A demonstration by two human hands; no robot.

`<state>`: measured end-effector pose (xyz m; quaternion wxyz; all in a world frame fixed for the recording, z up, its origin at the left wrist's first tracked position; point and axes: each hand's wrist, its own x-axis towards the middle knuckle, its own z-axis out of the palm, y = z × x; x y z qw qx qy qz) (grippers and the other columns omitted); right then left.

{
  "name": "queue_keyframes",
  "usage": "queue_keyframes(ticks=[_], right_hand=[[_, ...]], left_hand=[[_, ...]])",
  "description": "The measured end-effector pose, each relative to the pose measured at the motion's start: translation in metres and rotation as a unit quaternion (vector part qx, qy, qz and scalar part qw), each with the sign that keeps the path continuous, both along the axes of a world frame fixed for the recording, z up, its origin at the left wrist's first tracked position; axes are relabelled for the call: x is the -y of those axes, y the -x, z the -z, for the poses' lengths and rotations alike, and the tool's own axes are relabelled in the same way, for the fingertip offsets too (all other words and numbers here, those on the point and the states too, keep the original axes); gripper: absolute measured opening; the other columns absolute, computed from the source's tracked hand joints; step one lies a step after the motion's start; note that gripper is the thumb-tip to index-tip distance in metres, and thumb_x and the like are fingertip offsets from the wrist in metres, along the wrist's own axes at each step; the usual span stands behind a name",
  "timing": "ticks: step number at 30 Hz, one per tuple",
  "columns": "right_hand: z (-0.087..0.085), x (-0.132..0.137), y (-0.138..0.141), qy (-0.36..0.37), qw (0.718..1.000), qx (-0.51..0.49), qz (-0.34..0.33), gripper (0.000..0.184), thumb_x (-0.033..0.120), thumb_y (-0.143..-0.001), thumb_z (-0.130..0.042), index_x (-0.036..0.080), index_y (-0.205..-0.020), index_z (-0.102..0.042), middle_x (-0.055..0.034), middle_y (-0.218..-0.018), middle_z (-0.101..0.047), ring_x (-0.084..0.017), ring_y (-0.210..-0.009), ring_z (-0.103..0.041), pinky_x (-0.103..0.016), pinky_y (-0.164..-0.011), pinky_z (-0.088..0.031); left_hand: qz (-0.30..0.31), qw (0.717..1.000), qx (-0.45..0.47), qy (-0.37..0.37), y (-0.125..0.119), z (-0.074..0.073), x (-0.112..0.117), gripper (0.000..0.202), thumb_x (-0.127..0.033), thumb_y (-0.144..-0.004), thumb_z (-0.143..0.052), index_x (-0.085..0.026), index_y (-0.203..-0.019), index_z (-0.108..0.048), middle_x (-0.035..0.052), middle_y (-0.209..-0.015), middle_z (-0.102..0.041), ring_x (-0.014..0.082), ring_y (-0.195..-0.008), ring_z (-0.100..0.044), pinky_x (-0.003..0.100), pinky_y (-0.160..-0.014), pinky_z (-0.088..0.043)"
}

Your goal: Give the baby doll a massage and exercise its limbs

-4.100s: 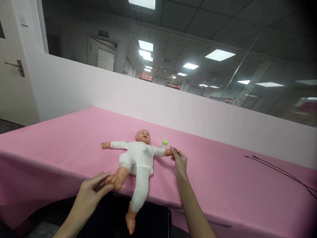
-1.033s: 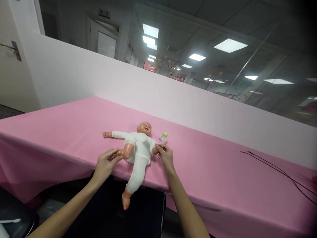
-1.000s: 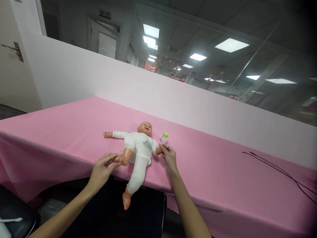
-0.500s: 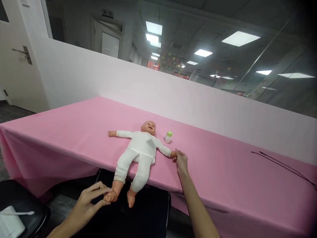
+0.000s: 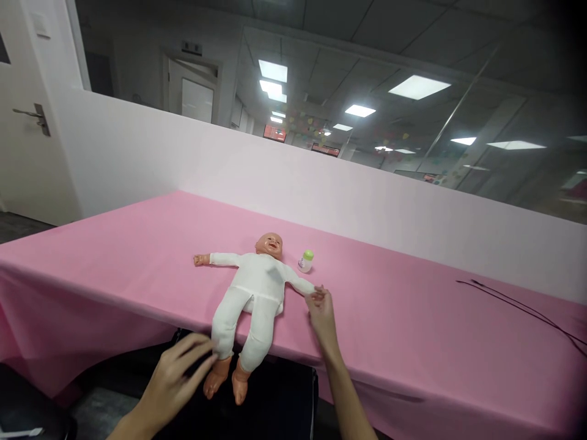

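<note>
A baby doll (image 5: 259, 275) in a white top and trousers lies face up on the pink-covered table (image 5: 389, 330), its bare feet hanging past the front edge. My left hand (image 5: 177, 379), slightly blurred, is beside the doll's lower leg at the trouser cuff. Its thumb and fingers are apart, with the fingertips at or close to the cloth. My right hand (image 5: 323, 311) is closed around the end of the doll's outstretched arm, and the doll's hand there is mostly hidden by my fingers. A small bottle with a green cap (image 5: 306, 261) stands near the doll's shoulder.
Black cables (image 5: 518, 305) lie on the table at the right. Behind it runs a white wall (image 5: 367, 208) below a large glass pane. A door (image 5: 32, 134) is at the left, and a black seat (image 5: 32, 397) is at the lower left.
My left hand has let go of the doll's foot and moved up beside the trouser cuff. The doll's leg has straightened. My right hand stays at the doll's arm.
</note>
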<state>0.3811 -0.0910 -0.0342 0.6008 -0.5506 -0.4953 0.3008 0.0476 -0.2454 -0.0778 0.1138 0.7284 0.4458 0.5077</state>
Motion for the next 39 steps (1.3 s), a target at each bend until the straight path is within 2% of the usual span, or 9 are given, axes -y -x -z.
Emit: queue_keyframes(ticks=[4,7,10,18,24,29,33,35,39], right_hand=[[0.007,0.061,0.030,0.092,0.980,0.057,-0.169,0.058,0.067,-0.083,-0.068,0.024,-0.119,-0.054,0.0050,-0.065,-0.059,-0.016,-0.051,-0.054,-0.026,-0.045,-0.039],[0.017,0.096,0.042,0.187,0.954,0.067,-0.226,0.088,0.074,-0.083,-0.064,0.023,-0.149,-0.035,0.0033,-0.071,-0.066,-0.018,-0.051,-0.061,-0.025,-0.042,-0.038],[0.030,0.120,0.050,0.242,0.940,0.067,-0.231,0.107,0.072,-0.084,-0.064,0.022,-0.164,-0.013,0.0014,-0.072,-0.069,-0.022,-0.058,-0.067,-0.027,-0.046,-0.043],[0.048,0.134,0.053,0.155,0.962,0.112,-0.194,0.090,0.058,-0.089,-0.066,0.020,-0.163,-0.031,-0.0020,-0.083,-0.072,-0.024,-0.075,-0.066,-0.039,-0.077,-0.053],[-0.004,0.081,0.015,0.085,0.979,0.126,-0.138,0.057,0.059,-0.086,-0.069,0.020,-0.128,-0.069,-0.0012,-0.070,-0.068,-0.021,-0.065,-0.061,-0.033,-0.066,-0.049],[-0.044,0.006,0.001,0.011,0.984,0.160,-0.079,0.033,0.049,-0.085,-0.071,0.022,-0.104,-0.076,-0.0028,-0.073,-0.072,-0.021,-0.068,-0.065,-0.031,-0.067,-0.048],[-0.051,-0.059,-0.008,-0.032,0.971,0.235,0.001,0.028,0.038,-0.088,-0.063,0.024,-0.109,-0.074,-0.0067,-0.099,-0.076,-0.023,-0.084,-0.067,-0.036,-0.080,-0.052],[-0.050,-0.089,-0.012,-0.053,0.953,0.296,0.024,0.039,0.033,-0.090,-0.055,0.020,-0.125,-0.068,-0.0126,-0.122,-0.072,-0.027,-0.102,-0.067,-0.042,-0.095,-0.051],[-0.045,-0.137,-0.013,-0.074,0.931,0.357,-0.012,0.057,0.025,-0.089,-0.050,0.009,-0.144,-0.054,-0.0203,-0.153,-0.053,-0.031,-0.145,-0.045,-0.048,-0.122,-0.033]], left_hand=[[-0.154,0.985,0.017,0.078,-0.011,-0.020,-0.039,0.043,-0.049,-0.099,-0.059,-0.025,-0.133,-0.068,0.0108,-0.125,-0.070,0.0293,-0.110,-0.070,0.039,-0.090,-0.059],[-0.123,0.979,-0.013,0.162,-0.018,-0.030,-0.060,0.056,-0.057,-0.098,-0.055,-0.021,-0.140,-0.062,0.0124,-0.126,-0.071,0.0308,-0.108,-0.070,0.043,-0.091,-0.056],[-0.074,0.978,-0.030,0.194,-0.025,-0.038,-0.065,0.055,-0.058,-0.099,-0.051,-0.018,-0.133,-0.067,0.0128,-0.112,-0.074,0.0300,-0.100,-0.070,0.042,-0.089,-0.053],[-0.116,0.958,-0.139,0.220,-0.033,-0.061,-0.058,0.041,-0.056,-0.098,-0.055,-0.022,-0.111,-0.075,0.0082,-0.098,-0.074,0.0289,-0.093,-0.070,0.033,-0.074,-0.045],[-0.104,0.982,-0.113,0.113,-0.054,-0.088,-0.094,0.038,-0.051,-0.098,-0.058,-0.023,-0.117,-0.075,0.0087,-0.118,-0.074,0.0290,-0.101,-0.070,0.035,-0.079,-0.048],[0.058,0.992,-0.009,0.111,-0.100,-0.112,-0.148,0.040,-0.049,-0.095,-0.064,-0.018,-0.118,-0.075,0.0113,-0.113,-0.076,0.0306,-0.105,-0.069,0.039,-0.092,-0.049],[0.274,0.892,0.198,0.300,-0.151,-0.116,-0.213,0.049,-0.056,-0.096,-0.061,-0.011,-0.111,-0.071,0.0192,-0.120,-0.072,0.0286,-0.110,-0.067,0.037,-0.095,-0.051],[0.245,0.832,0.311,0.388,-0.175,-0.115,-0.247,0.056,-0.062,-0.098,-0.055,-0.009,-0.110,-0.066,0.0230,-0.125,-0.067,0.0255,-0.110,-0.065,0.035,-0.096,-0.050],[0.235,0.831,0.341,0.371,-0.210,-0.112,-0.298,0.070,-0.073,-0.100,-0.034,-0.010,-0.114,-0.059,0.0261,-0.129,-0.060,0.0248,-0.111,-0.061,0.035,-0.093,-0.050]])
